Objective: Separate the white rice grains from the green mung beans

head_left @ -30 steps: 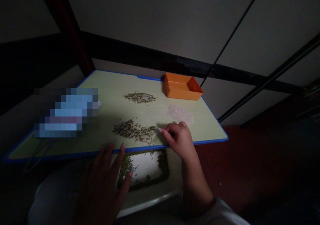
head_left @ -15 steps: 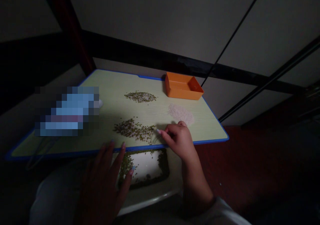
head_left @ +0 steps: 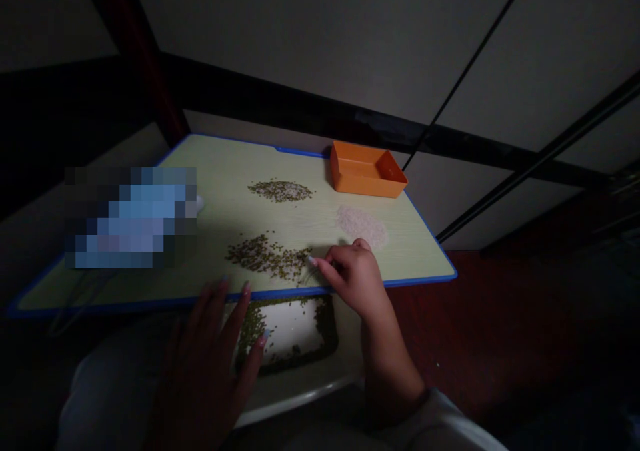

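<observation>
My right hand (head_left: 354, 272) rests on the pale green board (head_left: 200, 171), its thumb and forefinger pinched at the right end of a pile of green beans mixed with pale grains (head_left: 267, 257). Whatever lies between those fingertips is too small to make out. At the board's near edge, my left hand (head_left: 207, 344) is open with fingers spread, beside a white tray (head_left: 293, 321) with green beans along its sides. A heap of pale, rice-like grains (head_left: 363, 225) lies just beyond my right hand. Farther back is a second mixed pile (head_left: 281, 191).
An orange open box (head_left: 369, 177) stands at the board's back right corner. On the left lies a blue pixelated item (head_left: 140, 221). Pale panels (head_left: 325, 44) rise behind the board, and dark red floor (head_left: 480, 331) shows at right.
The view has shifted very slightly. My right hand stays pinched at the near pile, and my left hand keeps its place by the tray. The piles look much the same.
</observation>
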{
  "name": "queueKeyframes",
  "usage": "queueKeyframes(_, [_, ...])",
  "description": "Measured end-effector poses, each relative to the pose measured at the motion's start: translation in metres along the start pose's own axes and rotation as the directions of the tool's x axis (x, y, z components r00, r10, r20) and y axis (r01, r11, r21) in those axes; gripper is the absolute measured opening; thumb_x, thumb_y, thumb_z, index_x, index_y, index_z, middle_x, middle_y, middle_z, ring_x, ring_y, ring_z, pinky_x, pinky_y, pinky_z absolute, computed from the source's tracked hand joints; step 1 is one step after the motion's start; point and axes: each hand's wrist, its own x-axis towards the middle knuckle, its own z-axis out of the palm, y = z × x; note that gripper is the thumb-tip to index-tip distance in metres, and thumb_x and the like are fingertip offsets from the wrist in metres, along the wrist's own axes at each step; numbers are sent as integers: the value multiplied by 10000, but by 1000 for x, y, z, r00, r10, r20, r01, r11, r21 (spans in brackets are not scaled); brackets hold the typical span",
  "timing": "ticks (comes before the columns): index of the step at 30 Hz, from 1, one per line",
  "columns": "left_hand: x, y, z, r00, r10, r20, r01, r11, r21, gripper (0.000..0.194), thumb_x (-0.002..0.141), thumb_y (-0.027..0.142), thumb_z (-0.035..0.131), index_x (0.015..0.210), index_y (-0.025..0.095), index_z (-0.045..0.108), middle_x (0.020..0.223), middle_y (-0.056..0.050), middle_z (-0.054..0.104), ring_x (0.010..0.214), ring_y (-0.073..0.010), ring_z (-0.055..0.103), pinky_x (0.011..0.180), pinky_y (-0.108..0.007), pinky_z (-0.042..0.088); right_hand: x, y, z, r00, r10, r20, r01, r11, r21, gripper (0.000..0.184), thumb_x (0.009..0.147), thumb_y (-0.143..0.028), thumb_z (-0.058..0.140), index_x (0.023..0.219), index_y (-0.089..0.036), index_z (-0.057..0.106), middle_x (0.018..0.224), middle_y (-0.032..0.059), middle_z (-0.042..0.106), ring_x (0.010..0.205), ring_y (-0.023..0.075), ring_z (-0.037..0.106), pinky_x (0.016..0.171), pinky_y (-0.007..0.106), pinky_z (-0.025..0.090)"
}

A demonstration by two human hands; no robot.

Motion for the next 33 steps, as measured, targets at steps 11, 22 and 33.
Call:
queueKeyframes(11, [0, -2, 0, 1000, 18, 7, -18, 1000, 0, 804, 897, 362, 517, 1578, 341, 92, 1647, -170, 300, 1541, -382, 255, 1126, -674, 397, 2, 0, 2, 1000, -5, -12, 5, 998, -57, 322, 958, -382, 630, 692, -200, 637, 654, -2, 698, 630, 143, 580, 785, 312, 301])
queueKeyframes(22, [0, 1, 2, 1000, -7, -5, 6, 1000, -20, 743, 915, 387, 465, 1574, 335, 126, 1645, -157, 304, 1539, -375, 258, 1143, -668, 366, 0, -1, 3, 998, -49, -44, 48, 998, -31, 343, 967, -411, 609, 693, -207, 641, 649, 1, 696, 620, 148, 581, 777, 318, 301])
queueKeyframes(33, [1, 2, -2, 1000, 7, -3, -7, 1000, -28, 795, 904, 344, 505, 1580, 345, 89, 1653, -163, 290, 1542, -383, 250, 1123, -686, 389, 0, -2, 4, 995, -75, -58, 75, 997, 4, 388, 985, -444, 578, 687, -203, 636, 635, -4, 682, 607, 137, 568, 769, 308, 308])
